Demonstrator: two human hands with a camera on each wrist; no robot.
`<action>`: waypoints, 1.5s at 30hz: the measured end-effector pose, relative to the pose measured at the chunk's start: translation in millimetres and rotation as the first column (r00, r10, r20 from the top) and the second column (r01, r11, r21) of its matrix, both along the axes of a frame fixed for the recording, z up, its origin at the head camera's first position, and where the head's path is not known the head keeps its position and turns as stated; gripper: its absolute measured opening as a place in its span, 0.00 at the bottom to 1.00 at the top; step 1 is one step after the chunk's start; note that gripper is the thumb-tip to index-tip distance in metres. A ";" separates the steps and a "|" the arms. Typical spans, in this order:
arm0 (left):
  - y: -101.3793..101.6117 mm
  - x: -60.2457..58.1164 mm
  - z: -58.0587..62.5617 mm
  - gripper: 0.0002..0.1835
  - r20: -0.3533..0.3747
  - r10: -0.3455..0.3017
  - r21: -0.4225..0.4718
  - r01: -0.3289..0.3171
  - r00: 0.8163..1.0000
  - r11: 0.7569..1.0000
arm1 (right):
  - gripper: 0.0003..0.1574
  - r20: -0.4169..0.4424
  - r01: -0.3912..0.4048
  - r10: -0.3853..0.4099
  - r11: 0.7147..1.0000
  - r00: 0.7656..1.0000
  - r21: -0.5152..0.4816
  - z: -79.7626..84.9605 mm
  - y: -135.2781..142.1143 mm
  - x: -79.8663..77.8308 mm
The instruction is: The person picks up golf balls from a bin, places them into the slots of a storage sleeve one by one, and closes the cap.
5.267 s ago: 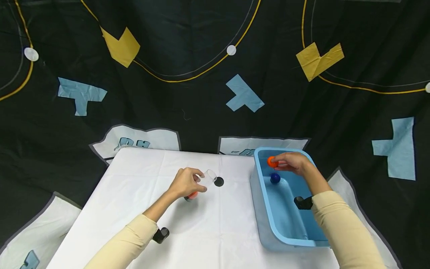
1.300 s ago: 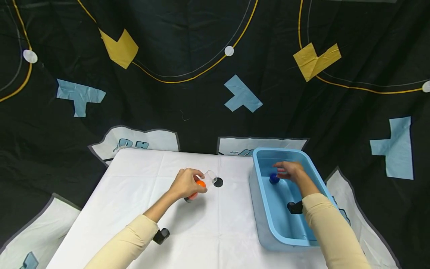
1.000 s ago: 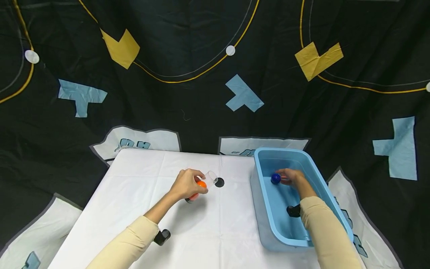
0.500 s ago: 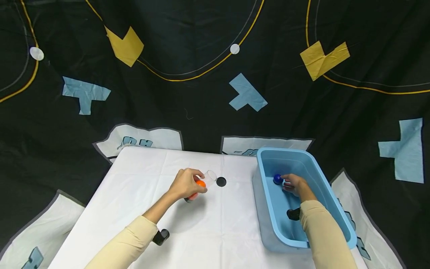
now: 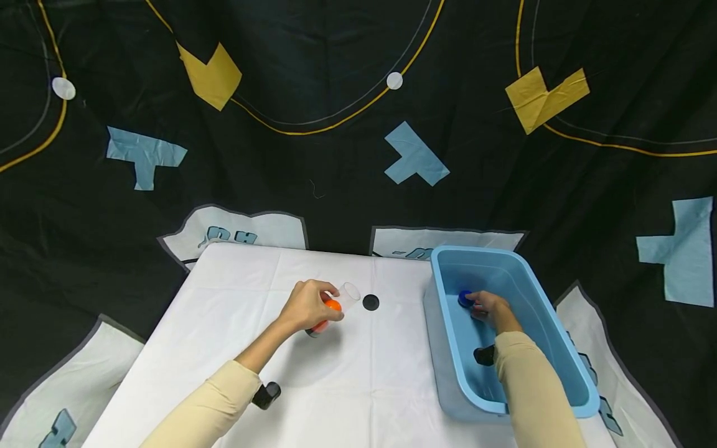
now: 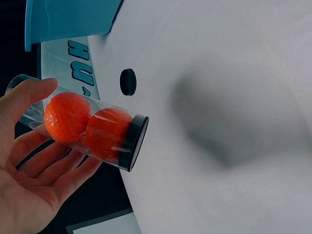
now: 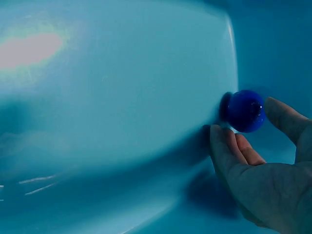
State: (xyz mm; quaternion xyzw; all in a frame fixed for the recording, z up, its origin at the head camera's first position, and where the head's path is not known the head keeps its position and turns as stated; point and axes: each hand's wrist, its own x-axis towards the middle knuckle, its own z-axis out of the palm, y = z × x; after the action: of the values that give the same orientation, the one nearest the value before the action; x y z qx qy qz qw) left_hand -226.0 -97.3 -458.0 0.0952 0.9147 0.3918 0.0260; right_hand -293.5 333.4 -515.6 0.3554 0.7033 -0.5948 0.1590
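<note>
My left hand [image 5: 310,305] grips a clear plastic tube [image 6: 73,117] with a black end cap, holding it tilted above the white table. Two orange balls [image 6: 67,117] sit one behind the other inside it, the inner one against the cap. The tube's uncapped end [image 5: 350,291] points up and right in the head view. Down in the blue bin [image 5: 448,348], my right hand [image 7: 273,185] is at a dark blue ball [image 7: 246,111]. Its thumb tip is right at the ball's edge, and the other fingers are bent loosely beside it.
A round black cap [image 5: 371,302] lies on the white table [image 5: 325,398], between the tube and the bin. The bin's raised walls surround my right hand. Behind the table hangs a black curtain [image 5: 313,186] with tape marks.
The orange ball my right hand held over the bin earlier is now in the tube. That hand has come down into the bin to the blue ball, while the left stays almost still.
</note>
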 end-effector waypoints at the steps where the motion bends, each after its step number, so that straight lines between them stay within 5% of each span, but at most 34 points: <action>1: -0.4 -0.1 0.0 0.19 0.000 0.001 0.000 -0.001 1.000 1.000 | 0.44 0.003 -0.003 0.003 1.000 1.000 0.006 -0.1 -0.4 -0.4; 13: 1.0 -0.9 3.3 0.18 0.010 -0.001 0.000 0.001 1.000 1.000 | 0.46 0.024 0.004 -0.006 0.998 1.000 0.058 -7.0 -1.5 -9.9; 31: 2.5 -1.5 -0.7 0.19 0.005 -0.020 -0.004 0.021 1.000 1.000 | 0.44 0.020 -0.020 0.017 0.991 1.000 0.131 1.3 -6.8 4.2; 38: 0.9 -0.7 -2.6 0.18 0.000 -0.011 -0.011 0.011 1.000 1.000 | 0.43 0.042 -0.034 0.032 0.998 0.999 0.046 11.3 -9.6 4.6; 45: 2.9 -1.4 -2.8 0.18 -0.004 -0.025 -0.002 0.025 1.000 1.000 | 0.28 -0.019 -0.128 0.128 0.992 0.992 -0.013 21.8 -8.0 7.3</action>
State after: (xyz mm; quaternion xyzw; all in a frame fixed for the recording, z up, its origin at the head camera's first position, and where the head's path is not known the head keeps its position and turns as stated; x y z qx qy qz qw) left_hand -227.4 -94.5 -460.9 0.1072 0.9139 0.3905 0.0293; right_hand -286.2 325.3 -493.8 0.3029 0.7219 -0.5915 0.1930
